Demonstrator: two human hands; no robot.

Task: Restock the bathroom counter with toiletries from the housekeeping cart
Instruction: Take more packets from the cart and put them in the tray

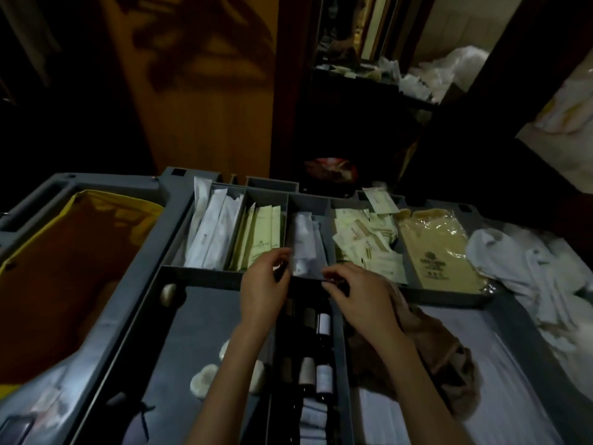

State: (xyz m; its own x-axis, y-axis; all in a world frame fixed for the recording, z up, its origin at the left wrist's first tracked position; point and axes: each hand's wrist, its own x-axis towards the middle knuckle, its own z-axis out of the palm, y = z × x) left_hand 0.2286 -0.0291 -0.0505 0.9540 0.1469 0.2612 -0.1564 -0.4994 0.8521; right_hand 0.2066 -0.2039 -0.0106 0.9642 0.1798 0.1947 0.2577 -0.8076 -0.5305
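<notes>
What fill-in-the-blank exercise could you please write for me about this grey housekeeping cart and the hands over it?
The left hand pinches a flat paper packet whose colour is ___.
The yellow fabric bag sits at the ___ side of the grey plastic cart.
The crumpled brown cloth lies under the ___ forearm.
Missing words: white; left; right.
</notes>
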